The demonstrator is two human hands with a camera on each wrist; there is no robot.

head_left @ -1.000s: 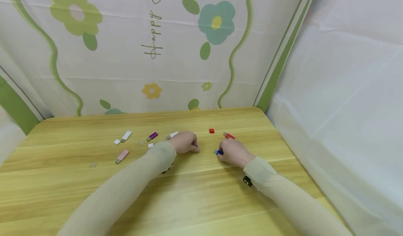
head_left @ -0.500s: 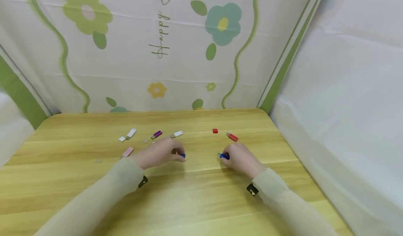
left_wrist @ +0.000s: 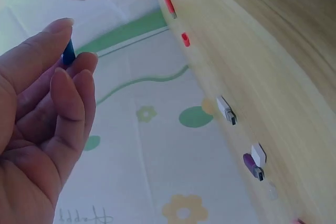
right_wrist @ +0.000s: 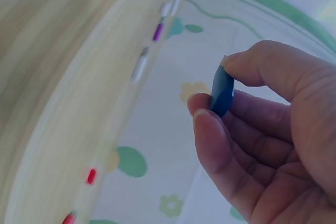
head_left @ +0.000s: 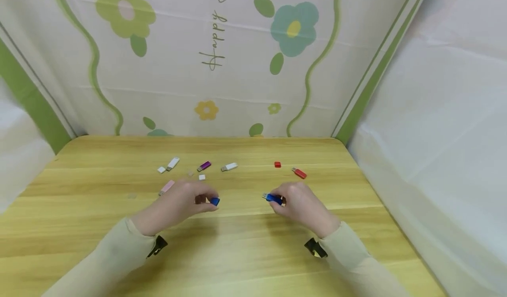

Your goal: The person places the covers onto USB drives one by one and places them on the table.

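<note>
Now farther apart: left hand (head_left: pixel 177 204) in a pinch on blue cap (head_left: pixel 215 201), right hand (head_left: pixel 304 208) likewise on blue stick (head_left: pixel 273 198).

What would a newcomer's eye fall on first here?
Most likely the slim blue USB stick in the right hand, its bare metal plug pointing towards the small blue cap pinched in the left hand. Beyond the right hand, a slim red USB stick and small red cap stand out on the wooden table. Behind it, a large teal flower marks the white cloth.
</note>
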